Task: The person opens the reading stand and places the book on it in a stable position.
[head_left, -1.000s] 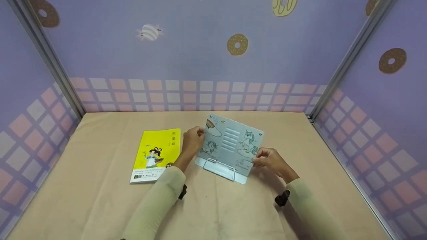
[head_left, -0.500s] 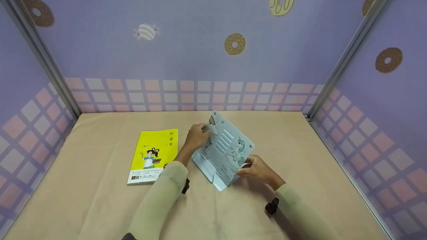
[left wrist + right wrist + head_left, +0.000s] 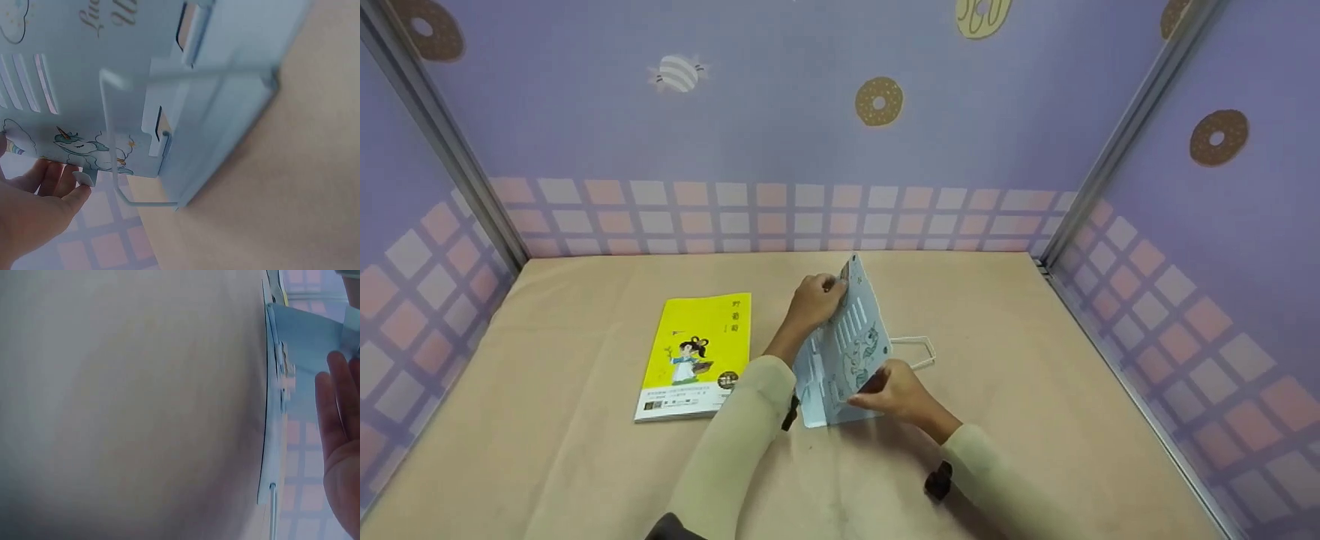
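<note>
A pale blue book stand (image 3: 866, 307) with printed unicorns and slots stands turned nearly edge-on in the head view. My left hand (image 3: 814, 301) grips its upper left edge. The left wrist view shows those fingers (image 3: 53, 183) at the panel's edge, beside a small bent tab (image 3: 86, 176). At the lower right edge, my right hand (image 3: 906, 394) holds the panel, thumb in front and the other fingers behind. From the right wrist, the fingers (image 3: 337, 402) look fairly straight beside the panel (image 3: 309, 337); the thumb is hidden there. A wire loop (image 3: 922, 340) sticks out behind the stand.
A yellow book (image 3: 694, 352) lies flat to the left of the stand, its right edge near my left forearm. A cloth-covered table (image 3: 1035, 375) extends around both, with patterned walls (image 3: 780, 135) at the back and sides.
The stand has swung from facing the head camera to nearly edge-on, turning leftward. My right hand has moved left and nearer with it. The rear wire loop has come into sight.
</note>
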A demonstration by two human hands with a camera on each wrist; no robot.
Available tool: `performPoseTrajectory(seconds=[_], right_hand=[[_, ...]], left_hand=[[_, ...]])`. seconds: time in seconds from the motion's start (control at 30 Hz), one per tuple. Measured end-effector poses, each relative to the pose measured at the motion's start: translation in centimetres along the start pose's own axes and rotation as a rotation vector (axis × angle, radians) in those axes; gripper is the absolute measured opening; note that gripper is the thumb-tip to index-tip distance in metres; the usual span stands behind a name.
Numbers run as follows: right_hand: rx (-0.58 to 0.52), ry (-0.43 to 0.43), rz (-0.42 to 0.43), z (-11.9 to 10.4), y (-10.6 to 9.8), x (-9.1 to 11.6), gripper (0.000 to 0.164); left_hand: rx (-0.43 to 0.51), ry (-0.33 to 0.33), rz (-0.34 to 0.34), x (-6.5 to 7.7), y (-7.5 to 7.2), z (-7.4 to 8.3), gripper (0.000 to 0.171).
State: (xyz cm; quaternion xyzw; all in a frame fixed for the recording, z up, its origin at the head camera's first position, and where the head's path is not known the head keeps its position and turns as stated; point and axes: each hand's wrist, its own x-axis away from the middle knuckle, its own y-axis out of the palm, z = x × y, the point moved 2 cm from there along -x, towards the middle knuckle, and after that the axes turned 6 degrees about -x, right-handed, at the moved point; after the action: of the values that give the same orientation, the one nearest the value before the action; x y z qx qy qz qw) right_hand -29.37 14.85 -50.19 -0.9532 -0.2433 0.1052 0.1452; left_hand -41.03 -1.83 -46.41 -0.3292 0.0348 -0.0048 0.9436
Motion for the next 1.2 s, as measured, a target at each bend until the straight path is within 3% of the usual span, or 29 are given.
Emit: performPoseTrajectory(seconds=[0.2,0.37,0.5,0.67,0.8,1.03,1.1,1.2], right_hand=[[0.048,-0.009,0.074,-1.6,2.0,0.0,0.039],[0.027,-0.024,0.096,-1.8,2.2,0.2,0.036],[0.034,-0.012,0.111,-1.9,2.1,0.2,0.035],[0.034,-0.020,0.116,-2.1,2.3,0.0,0.034],[0.039,-0.009,0.108,-2.2,2.5,0.1,0.032],[0.109,0.034,0.035,1.2,1.0,-0.5,0.029],[0.118,0.059,0.082,1.5,0.1,-0.5,0.021],[0.036,0.196,0.255,2.0,-1.5,-0.6,0.014]], left_hand=[[0.005,-0.012,-0.033,0.2,-0.5,0.3,0.047],[-0.004,0.003,-0.111,1.0,-0.9,1.2,0.052],[0.050,0.007,-0.152,1.5,-1.3,2.5,0.059],[0.061,0.029,-0.105,1.9,-2.0,4.6,0.070],[0.016,0.017,-0.038,2.1,-2.1,5.1,0.070],[0.003,0.034,0.005,2.5,-1.9,5.1,0.064],[0.014,0.039,-0.001,2.6,-1.9,5.1,0.062],[0.029,0.044,-0.008,2.5,-1.9,5.2,0.059]])
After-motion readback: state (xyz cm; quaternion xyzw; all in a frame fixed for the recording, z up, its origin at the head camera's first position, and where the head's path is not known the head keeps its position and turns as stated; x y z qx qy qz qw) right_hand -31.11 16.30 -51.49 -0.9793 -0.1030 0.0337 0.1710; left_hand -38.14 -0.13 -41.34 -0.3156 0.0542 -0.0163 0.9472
